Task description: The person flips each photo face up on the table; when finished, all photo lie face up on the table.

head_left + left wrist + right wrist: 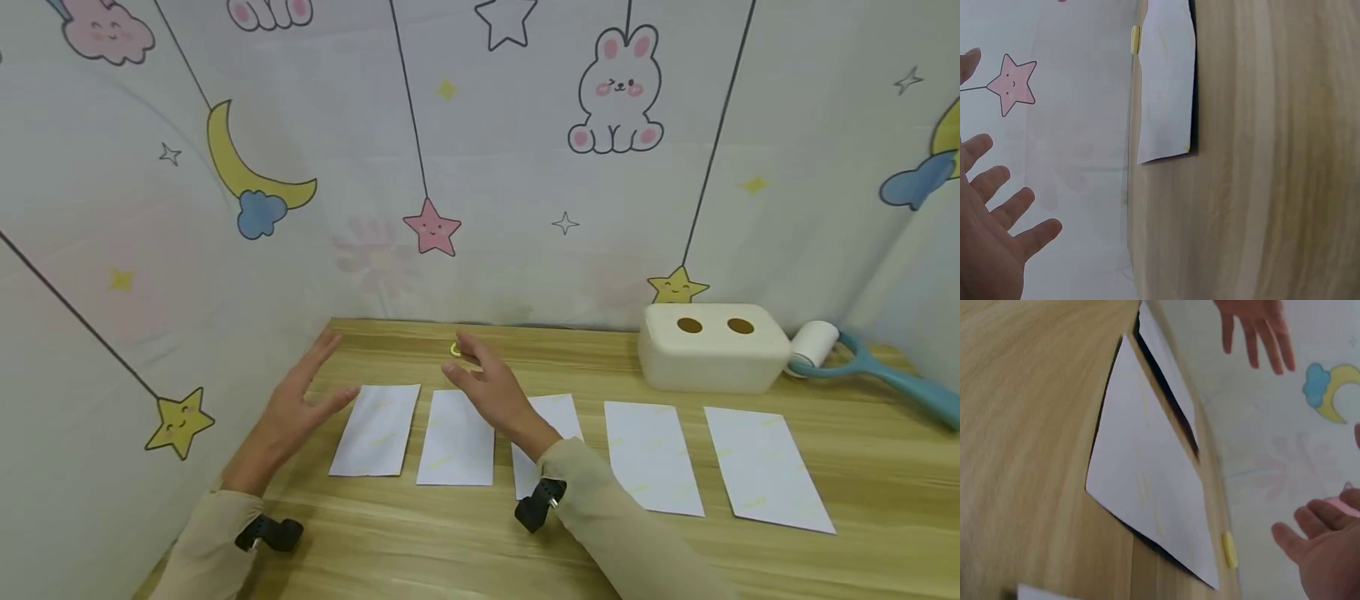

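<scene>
My left hand (296, 408) is raised with fingers spread, beside the leftmost white sheet (378, 429). Holding nothing, my right hand (491, 392) reaches over the second sheet (453, 450), its thumb and fingers apart. The right forearm covers part of a third sheet (558, 408). Just beyond the right fingertips, at the table's back edge, lies a small yellow thing (454, 350); the hand partly hides it in the head view. It looks like a short yellow bar (1229, 550) in the right wrist view. Faint yellow marks show on the sheets.
Two more sheets lie to the right, a fourth (652, 458) and a fifth (772, 467). Behind them stands a cream box (712, 358) with two round holes. A lint roller (813, 343) with a blue handle rests beside it. Printed cloth hangs behind the wooden table (420, 542).
</scene>
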